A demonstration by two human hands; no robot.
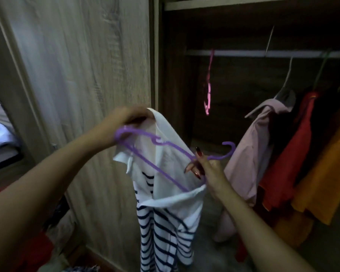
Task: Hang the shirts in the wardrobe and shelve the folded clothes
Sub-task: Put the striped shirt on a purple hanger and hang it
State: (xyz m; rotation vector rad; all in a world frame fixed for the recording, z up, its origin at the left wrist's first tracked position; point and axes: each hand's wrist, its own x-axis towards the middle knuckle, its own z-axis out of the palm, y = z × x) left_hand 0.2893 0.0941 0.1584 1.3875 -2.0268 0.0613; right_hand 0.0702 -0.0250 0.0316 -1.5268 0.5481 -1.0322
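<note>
Holding one white, navy-striped shirt [165, 222], left hand [126, 116] pinches its collar; right hand [204, 169] grips one purple hanger [145, 154] (three garments hang behind).

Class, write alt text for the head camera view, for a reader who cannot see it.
Two bare hands fit a purple hanger into a white shirt with navy stripes: the left hand lifts the fabric, the right hand grips the hanger near its hook. Behind, pink, red and orange garments hang on the wardrobe rail.
</note>
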